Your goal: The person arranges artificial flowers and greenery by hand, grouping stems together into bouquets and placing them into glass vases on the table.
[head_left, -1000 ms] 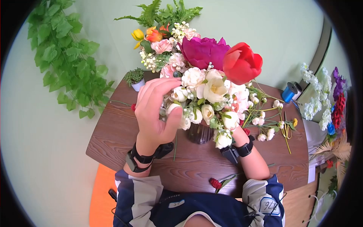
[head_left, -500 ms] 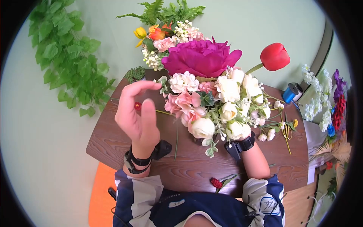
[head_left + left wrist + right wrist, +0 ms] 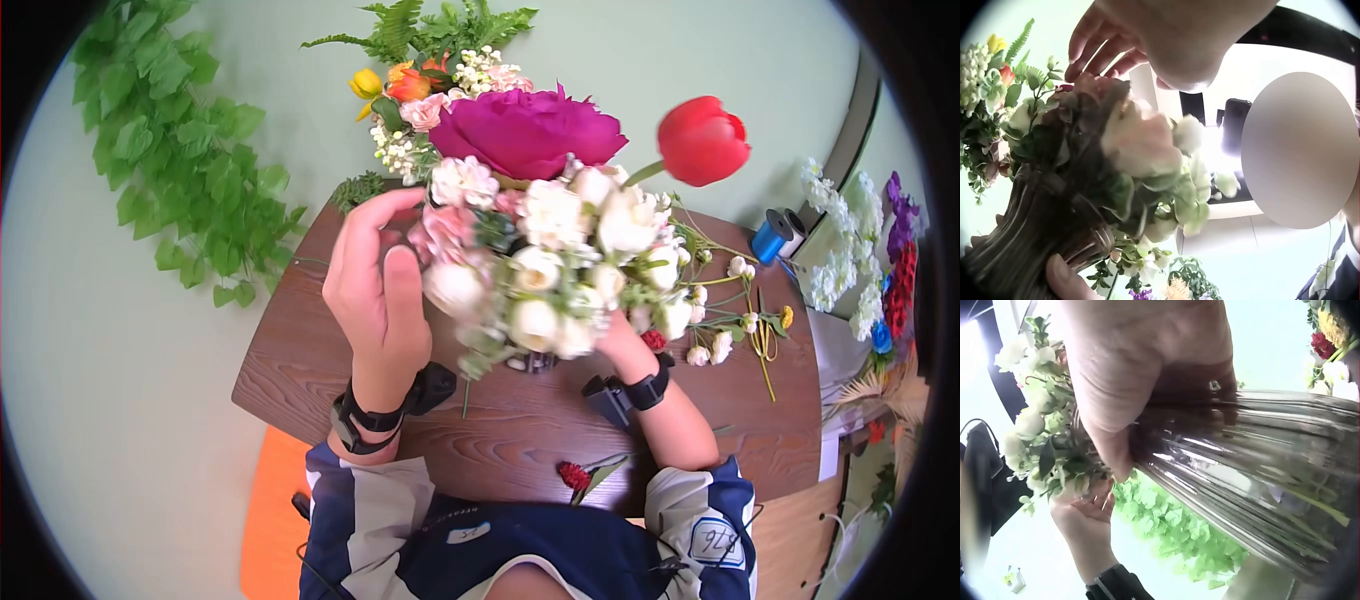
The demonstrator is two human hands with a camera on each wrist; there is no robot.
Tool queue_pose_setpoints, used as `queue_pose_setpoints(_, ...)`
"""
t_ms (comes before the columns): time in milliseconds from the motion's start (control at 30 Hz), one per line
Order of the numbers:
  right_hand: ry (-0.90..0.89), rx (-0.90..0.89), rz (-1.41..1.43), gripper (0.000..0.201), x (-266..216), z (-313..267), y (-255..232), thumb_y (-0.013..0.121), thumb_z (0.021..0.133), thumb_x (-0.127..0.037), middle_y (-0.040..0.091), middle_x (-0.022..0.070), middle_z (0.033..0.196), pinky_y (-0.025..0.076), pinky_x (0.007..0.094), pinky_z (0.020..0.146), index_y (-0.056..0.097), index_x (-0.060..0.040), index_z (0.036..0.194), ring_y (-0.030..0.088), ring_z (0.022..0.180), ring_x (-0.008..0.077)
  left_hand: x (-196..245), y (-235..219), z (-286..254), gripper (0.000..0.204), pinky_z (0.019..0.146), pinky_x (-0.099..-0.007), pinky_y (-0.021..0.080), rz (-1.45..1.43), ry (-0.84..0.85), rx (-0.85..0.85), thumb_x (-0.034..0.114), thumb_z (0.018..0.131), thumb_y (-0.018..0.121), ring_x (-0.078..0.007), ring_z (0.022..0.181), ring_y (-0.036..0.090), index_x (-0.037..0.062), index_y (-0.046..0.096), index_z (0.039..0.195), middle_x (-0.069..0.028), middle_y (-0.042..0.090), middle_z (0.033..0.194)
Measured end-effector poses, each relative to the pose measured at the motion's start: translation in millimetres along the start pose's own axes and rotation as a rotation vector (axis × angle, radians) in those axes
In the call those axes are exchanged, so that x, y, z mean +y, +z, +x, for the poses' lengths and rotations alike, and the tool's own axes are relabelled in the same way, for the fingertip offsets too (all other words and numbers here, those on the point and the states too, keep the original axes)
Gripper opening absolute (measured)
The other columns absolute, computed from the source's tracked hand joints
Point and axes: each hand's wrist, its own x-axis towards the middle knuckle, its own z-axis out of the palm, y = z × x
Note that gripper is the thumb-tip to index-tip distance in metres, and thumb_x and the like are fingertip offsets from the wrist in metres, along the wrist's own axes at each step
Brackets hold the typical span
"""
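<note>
A ribbed clear glass vase (image 3: pixel 1235 469) holds a full bouquet of white roses (image 3: pixel 540 268), pink blossoms (image 3: pixel 443 232), a large purple flower (image 3: pixel 525 135) and a red tulip (image 3: pixel 703 142) that juts out to the right. My right hand (image 3: pixel 1141 362) grips the vase around its neck, under the blooms; in the head view the flowers hide most of that hand. Stems show through the glass in the right wrist view. On the bouquet's left side, my left hand (image 3: pixel 375 285) is raised with loosely bent fingers, its fingertips close by the pink blossoms.
Cut stems with small white roses (image 3: pixel 722 346) lie on the brown table (image 3: pixel 300 365) at right, near a blue spool (image 3: pixel 770 240). A red flower (image 3: pixel 573 476) lies by the front edge. Behind stand a small potted plant (image 3: pixel 358 192) and another arrangement (image 3: pixel 408 85).
The bouquet has turned and shifted, with the tulip swinging out right and pink blossoms showing at the left. My left hand drew away leftward from the flowers, then came back nearer.
</note>
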Motion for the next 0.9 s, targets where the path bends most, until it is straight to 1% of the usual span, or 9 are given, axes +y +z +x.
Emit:
queue_pose_setpoints(67, 0.104, 0.266, 0.343, 0.036, -14, 10, 27, 0.046, 0.09, -0.023, 0.05, 0.0087, 0.117, 0.039, 0.0301, 0.096, 0.042, -0.0079, 0.123, 0.049, 0.107, 0.0172, 0, 1, 2, 0.042, 0.083, -0.0336, 0.042, 0.019, 0.067, 0.018, 0.033, 0.089, 0.043, -0.0265, 0.094, 0.056, -0.0043, 0.056, 0.104, -0.0181, 0.058, 0.103)
queue_pose_setpoints(200, 0.439, 0.508, 0.116, 0.04, 27, 12, 70, 0.055, 0.085, -0.02, 0.051, 0.0108, 0.112, 0.046, 0.0267, 0.082, 0.045, -0.0044, 0.119, 0.051, 0.101, 0.0179, 11, 3, 3, 0.055, 0.089, -0.0391, 0.038, 0.056, 0.256, -0.091, 0.044, 0.083, 0.051, -0.0321, 0.104, 0.052, -0.0033, 0.054, 0.11, -0.0201, 0.055, 0.11)
queue_pose_setpoints(233, 0.209, 0.69, 0.639, 0.048, 8, 26, 61, 0.062, 0.077, -0.021, 0.053, 0.0103, 0.113, 0.042, 0.0341, 0.086, 0.048, -0.0057, 0.121, 0.05, 0.103, 0.0201, 14, 5, 2, 0.06, 0.091, -0.0404, 0.035, 0.083, 0.303, -0.161, 0.047, 0.079, 0.056, -0.033, 0.107, 0.05, -0.0021, 0.053, 0.113, -0.0204, 0.052, 0.115)
queue_pose_setpoints(267, 0.265, 0.701, 0.5, 0.052, -42, 25, 46, 0.066, 0.071, -0.02, 0.054, 0.0084, 0.113, 0.033, 0.0424, 0.093, 0.052, -0.0094, 0.12, 0.049, 0.107, 0.0242, 16, 7, 0, 0.066, 0.092, -0.0416, 0.033, 0.111, 0.348, -0.231, 0.051, 0.075, 0.061, -0.0338, 0.11, 0.048, -0.0008, 0.052, 0.115, -0.0206, 0.05, 0.12)
queue_pose_setpoints(333, 0.201, 0.508, -0.464, 0.054, -59, 21, 29, 0.067, 0.068, -0.019, 0.053, 0.0073, 0.115, 0.024, 0.0479, 0.099, 0.054, -0.0143, 0.121, 0.046, 0.112, 0.0283, 19, 11, -1, 0.071, 0.093, -0.0427, 0.03, 0.118, 0.326, -0.304, 0.048, 0.068, 0.067, -0.0337, 0.114, 0.045, 0.0032, 0.049, 0.12, -0.0202, 0.045, 0.127)
queue_pose_setpoints(367, 0.146, 0.6, -0.521, 0.051, -70, 25, 28, 0.068, 0.068, -0.018, 0.055, 0.006, 0.112, 0.03, 0.0457, 0.095, 0.056, -0.0165, 0.117, 0.049, 0.108, 0.0282, 17, 14, 0, 0.073, 0.092, -0.0416, 0.032, 0.208, 0.36, -0.339, 0.051, 0.068, 0.066, -0.0339, 0.114, 0.045, 0.0026, 0.048, 0.12, -0.0213, 0.045, 0.126)
queue_pose_setpoints(567, 0.03, 0.584, -0.362, 0.037, -52, 31, 18, 0.069, 0.067, -0.012, 0.062, 0.0073, 0.096, 0.047, 0.0337, 0.076, 0.06, -0.0114, 0.103, 0.06, 0.09, 0.0247, -3, 25, 0, 0.045, 0.09, -0.0421, 0.036, 0.126, 0.34, -0.213, 0.011, 0.061, 0.06, -0.0328, 0.104, 0.05, 0.0045, 0.054, 0.104, -0.0207, 0.05, 0.12)
queue_pose_setpoints(733, 0.003, 0.59, -0.32, 0.036, -38, 32, 20, 0.07, 0.069, -0.015, 0.061, 0.0078, 0.096, 0.047, 0.0343, 0.079, 0.059, -0.0082, 0.103, 0.059, 0.09, 0.0253, -14, 21, -2, 0.026, 0.08, -0.0381, 0.046, 0.034, 0.377, -0.138, 0.005, 0.06, 0.053, -0.0321, 0.091, 0.056, -0.0001, 0.053, 0.086, -0.0232, 0.054, 0.11)
queue_pose_setpoints(900, 0.07, 0.162, -0.213, 0.034, -3, 30, 16, 0.056, 0.085, -0.023, 0.056, 0.0076, 0.108, 0.043, 0.0338, 0.089, 0.053, -0.011, 0.117, 0.054, 0.102, 0.021, -14, 8, -9, 0.026, 0.065, -0.0328, 0.047, 0.087, 0.471, -0.138, 0.022, 0.073, 0.053, -0.0293, 0.076, 0.059, -0.0016, 0.056, 0.082, -0.0184, 0.061, 0.091)
